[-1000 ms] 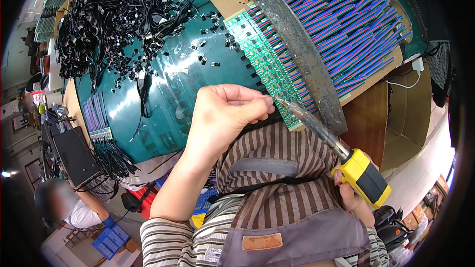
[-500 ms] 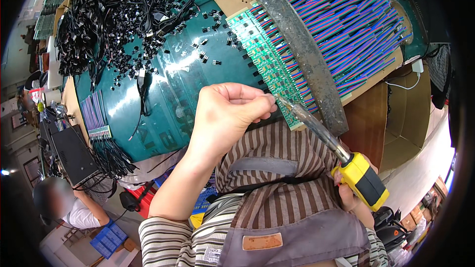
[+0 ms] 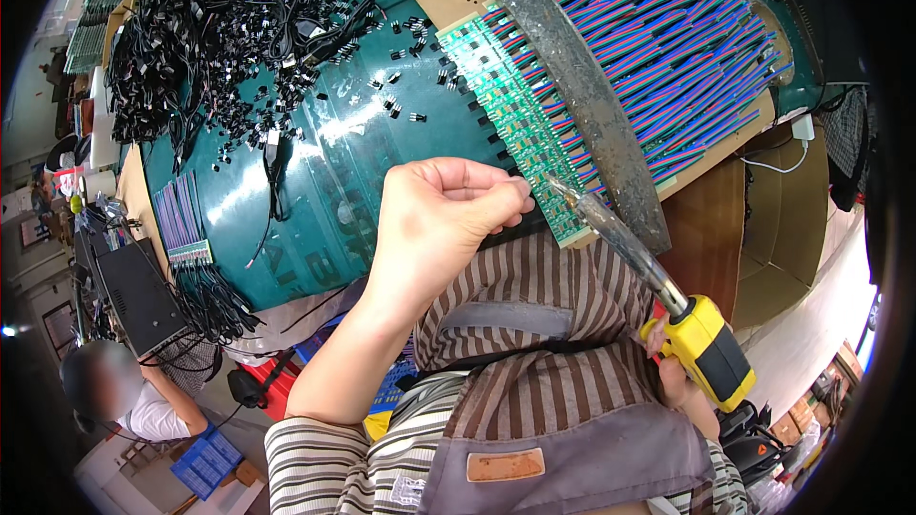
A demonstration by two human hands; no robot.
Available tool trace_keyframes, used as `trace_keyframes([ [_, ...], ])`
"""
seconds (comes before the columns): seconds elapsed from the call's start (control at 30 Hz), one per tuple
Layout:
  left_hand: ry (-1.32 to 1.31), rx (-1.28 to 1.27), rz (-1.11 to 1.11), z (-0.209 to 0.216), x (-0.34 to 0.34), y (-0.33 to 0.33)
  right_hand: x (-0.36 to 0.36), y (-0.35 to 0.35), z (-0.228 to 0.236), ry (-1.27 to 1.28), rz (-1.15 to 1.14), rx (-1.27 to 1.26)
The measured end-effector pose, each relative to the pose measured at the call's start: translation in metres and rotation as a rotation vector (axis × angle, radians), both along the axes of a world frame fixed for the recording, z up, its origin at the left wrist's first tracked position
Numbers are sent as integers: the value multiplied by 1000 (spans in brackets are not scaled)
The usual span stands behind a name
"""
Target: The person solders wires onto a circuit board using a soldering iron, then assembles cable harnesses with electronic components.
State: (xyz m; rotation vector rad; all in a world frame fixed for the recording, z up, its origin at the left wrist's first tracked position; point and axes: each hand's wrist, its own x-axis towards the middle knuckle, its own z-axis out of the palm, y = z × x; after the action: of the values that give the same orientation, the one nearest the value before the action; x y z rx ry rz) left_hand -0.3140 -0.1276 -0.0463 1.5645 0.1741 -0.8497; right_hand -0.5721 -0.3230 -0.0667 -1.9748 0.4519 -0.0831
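Green mat spreads under & left of the metal bar. Black cable heap sits well left of bar. Blue/red wires run under bar, fanning out to its R. Circuit boards line up along bar's L side. Soldering iron slants up past bar's near end, tip at the boards; can't tell if touching. L hand, left of bar's near end: fingertips pinched tog. just beside boards' edge, contents unclear. R hand, below bar, grasps iron's yellow/blk handle. Loose connectors scatter left of bar.
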Motion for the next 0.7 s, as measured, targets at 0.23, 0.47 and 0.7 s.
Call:
trace_keyframes([
  [0.23, -3, -6, 4, 0, -2, -1, -1, 2, -5, -12, -71, 17],
  [0.47, -13, -6, 8, -1, -2, 0, -2, -3, -10, 43, 17, -27],
  [0.7, -8, -20, 34, -1, -5, 0, -5, 5, -10, -30, -17, -37],
])
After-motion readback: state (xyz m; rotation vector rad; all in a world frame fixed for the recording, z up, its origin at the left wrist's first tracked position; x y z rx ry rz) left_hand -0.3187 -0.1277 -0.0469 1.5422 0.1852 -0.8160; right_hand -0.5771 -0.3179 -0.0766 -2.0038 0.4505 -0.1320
